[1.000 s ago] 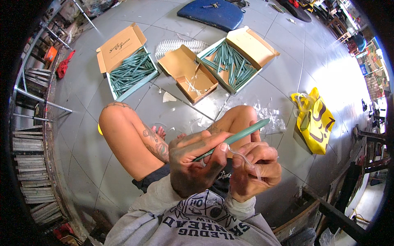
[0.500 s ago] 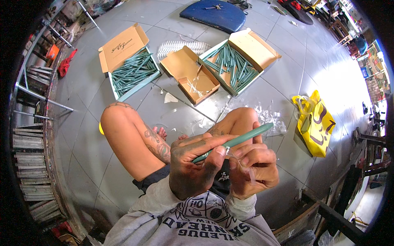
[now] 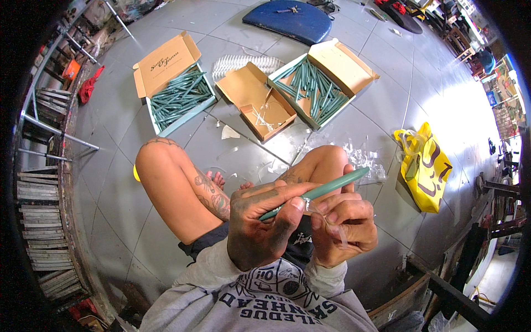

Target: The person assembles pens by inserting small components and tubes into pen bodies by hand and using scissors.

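In the head view, both forearms come up from the lower edge in grey sleeves (image 3: 213, 264), and the hands meet above the lap. The left hand (image 3: 255, 226) is turned with its back up, fingers curled closed around a green pen (image 3: 338, 182), thumb pressed on the barrel and index finger lying along it. The pen slants from inside that hand toward the upper right, its tapered end out past the fingers. Just beside it, the right hand (image 3: 347, 224) is mostly closed, thumb and bent fingers pinching a thin clear strip (image 3: 341, 237) whose loose end hangs below the grip; one finger stands up behind the pen.

As for writing, tiny pale marks show on the pen near the left thumb, too small to read. Dark script is printed on the raised lid (image 3: 176, 55) of the left box (image 3: 191, 118), which is filled with similar green pens (image 3: 180, 99). Dark block lettering and a drawn emblem cross the grey shirt (image 3: 221, 318), upside down here. The yellow bag (image 3: 423, 180) on the floor (image 3: 387, 221) carries bold dark characters, partly folded.
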The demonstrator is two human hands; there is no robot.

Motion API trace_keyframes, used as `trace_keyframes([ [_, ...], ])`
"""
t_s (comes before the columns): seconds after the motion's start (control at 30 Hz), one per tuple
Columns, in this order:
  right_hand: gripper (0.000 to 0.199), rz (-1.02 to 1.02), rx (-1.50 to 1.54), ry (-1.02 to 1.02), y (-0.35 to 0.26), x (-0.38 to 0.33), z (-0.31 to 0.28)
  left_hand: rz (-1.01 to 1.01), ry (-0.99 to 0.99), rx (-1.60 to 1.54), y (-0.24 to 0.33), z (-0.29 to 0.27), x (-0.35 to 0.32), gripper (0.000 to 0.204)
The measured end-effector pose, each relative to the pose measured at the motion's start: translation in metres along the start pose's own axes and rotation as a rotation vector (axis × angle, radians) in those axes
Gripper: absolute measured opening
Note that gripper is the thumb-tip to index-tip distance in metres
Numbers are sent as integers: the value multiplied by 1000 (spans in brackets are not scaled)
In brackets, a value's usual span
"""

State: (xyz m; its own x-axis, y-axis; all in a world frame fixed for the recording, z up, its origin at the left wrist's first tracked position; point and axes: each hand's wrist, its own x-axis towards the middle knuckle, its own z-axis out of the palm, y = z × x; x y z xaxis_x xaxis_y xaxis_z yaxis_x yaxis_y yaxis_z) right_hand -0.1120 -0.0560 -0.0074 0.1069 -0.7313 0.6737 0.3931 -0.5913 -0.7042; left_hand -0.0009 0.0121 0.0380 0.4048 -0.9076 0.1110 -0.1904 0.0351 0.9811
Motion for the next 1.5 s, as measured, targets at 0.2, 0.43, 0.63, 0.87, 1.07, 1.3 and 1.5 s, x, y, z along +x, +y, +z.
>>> trace_keyframes([
  [0.2,29,-42,22,-20,2,1,-4,-76,-15,-69,1,-1,-2,38],
  [0.43,35,6,-23,-31,-2,2,-1,-103,-35,-146,-4,1,-4,40],
  [0.63,35,18,-19,-31,-3,2,0,-143,-55,-180,0,-1,-3,39],
  [0.87,36,-31,22,-22,2,2,-3,-116,-56,-208,-3,-2,-3,34],
  [1.07,36,-33,87,-16,4,0,-5,-129,-79,-192,1,-4,-1,36],
  [1.3,35,-19,-13,-54,2,2,-5,-172,-72,-230,-5,-4,-2,37],
  [1.5,36,-29,133,-22,4,1,-4,-233,-75,-306,-7,-4,-4,35],
])
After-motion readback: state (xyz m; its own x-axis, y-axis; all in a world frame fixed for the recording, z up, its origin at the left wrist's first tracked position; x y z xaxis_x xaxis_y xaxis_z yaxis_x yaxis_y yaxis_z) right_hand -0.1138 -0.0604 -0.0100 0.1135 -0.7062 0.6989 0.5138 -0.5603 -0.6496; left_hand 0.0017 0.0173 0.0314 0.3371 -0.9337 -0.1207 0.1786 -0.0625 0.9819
